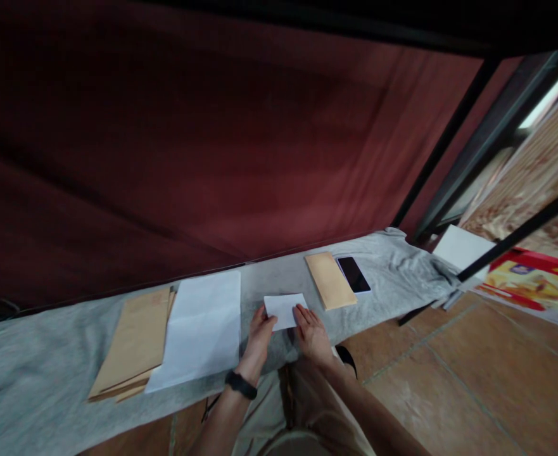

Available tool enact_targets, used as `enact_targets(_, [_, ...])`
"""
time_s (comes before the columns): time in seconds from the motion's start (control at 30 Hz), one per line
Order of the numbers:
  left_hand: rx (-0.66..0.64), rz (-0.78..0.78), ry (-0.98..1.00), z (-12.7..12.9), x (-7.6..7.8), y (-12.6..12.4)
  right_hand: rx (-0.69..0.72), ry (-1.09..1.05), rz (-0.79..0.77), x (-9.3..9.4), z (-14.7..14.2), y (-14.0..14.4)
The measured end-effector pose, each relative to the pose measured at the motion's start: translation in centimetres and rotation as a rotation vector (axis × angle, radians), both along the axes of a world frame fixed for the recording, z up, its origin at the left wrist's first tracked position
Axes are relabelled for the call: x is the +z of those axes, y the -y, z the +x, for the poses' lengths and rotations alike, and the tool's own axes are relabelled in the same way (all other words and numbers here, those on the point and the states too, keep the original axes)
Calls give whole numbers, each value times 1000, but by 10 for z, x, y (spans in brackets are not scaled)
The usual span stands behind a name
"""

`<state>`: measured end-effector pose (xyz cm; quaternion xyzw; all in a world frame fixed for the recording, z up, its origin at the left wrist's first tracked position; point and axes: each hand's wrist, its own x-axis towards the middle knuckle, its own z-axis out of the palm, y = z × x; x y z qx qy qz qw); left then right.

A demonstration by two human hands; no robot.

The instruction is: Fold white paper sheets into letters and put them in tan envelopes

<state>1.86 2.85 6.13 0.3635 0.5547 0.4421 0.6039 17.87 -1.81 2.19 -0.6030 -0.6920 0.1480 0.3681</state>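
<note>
**Both hands flat on a folded white sheet**

On the grey cloth point(36, 373) that covers the low ledge, a small folded white paper point(284, 310) lies square to the person, roughly in the middle of the stretch. It is a plain white oblong, its edges crisp, with no print that I can make out from here. The left hand point(259, 335) rests on its near left corner, fingers stretched out and close together, gripping nothing; a black band point(240, 384) sits on that wrist. The right hand point(313, 332) lies on the near right corner in the same way, spread flat and pressing down rather than closed round anything.

Just to the left, a larger white sheet point(201, 329) lies unfolded, overlapping a stack of brown envelopes point(133, 345) (several, their edges fanned slightly). To the right, apart from the folded paper, a single brown envelope point(330, 280) lies beside a dark phone point(353, 274), the two touching or nearly so. Farther right, past the cloth's rumpled end, a white card point(462, 248) sits near a black frame bar point(520, 235). A dark red curtain point(188, 158) hangs behind the ledge.
</note>
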Motion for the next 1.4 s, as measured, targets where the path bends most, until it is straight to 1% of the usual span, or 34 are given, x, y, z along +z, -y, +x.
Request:
enact_targets(0.1, [41,34,85,3,16,5,-64,-412,-89,17,0,-12])
enact_targets(0.17, [62,5,135,2,19,8,-119,-771,-152,26,-4,-18])
enact_targets(0.23, [90,-30,134,0,16,12,-130,-1114,-235,30,-12,-21])
enact_targets(0.27, [98,-39,118,0,12,14,-120,-1243,-278,31,-17,-20])
enact_targets(0.33, [93,-38,103,2,2,19,-93,-1390,-351,30,-27,-16])
enact_targets(0.4, [93,-23,90,5,-8,20,-82,-1425,-392,26,-30,-11])
enact_targets(0.47, [107,-6,55,7,-17,17,-99,-1426,-415,21,-26,-8])
enact_targets(0.5, [112,3,34,8,-20,14,-119,-1412,-417,18,-21,-8])
enact_targets(0.57, [112,23,-12,7,-25,8,-206,-1332,-381,11,-6,-13])
enact_targets(0.63, [103,46,-56,5,-28,3,-323,-1225,-357,4,8,-20])
enact_targets(0.7, [102,73,-90,2,-28,3,-365,-1191,-359,-3,20,-26])
enact_targets(0.8, [90,218,-292,-10,-23,8,-394,-1170,-354,-12,27,-31])
enact_targets(0.87, [82,317,-455,-26,-17,13,-401,-1159,-352,-16,28,-31])
enact_targets(0.93, [108,348,-531,-52,-7,17,-396,-1150,-351,-21,28,-31])
enact_targets(1.07, [229,361,-713,-120,14,21,-392,-1098,-335,-30,29,-31])
enact_targets(1.17, [351,294,-869,-173,25,23,-389,-1081,-322,-37,30,-32])
enact_targets(1.23, [442,221,-987,-202,25,24,-392,-1093,-323,-40,30,-32])
enact_targets(1.3, [492,115,-1330,-227,22,25,-389,-1104,-329,-41,31,-32])
enact_targets(1.33, [471,84,-1432,-238,19,25,-384,-1105,-331,-42,31,-32])
enact_targets(1.4, [447,-15,-1522,-256,15,24,-373,-1098,-334,-41,32,-31])
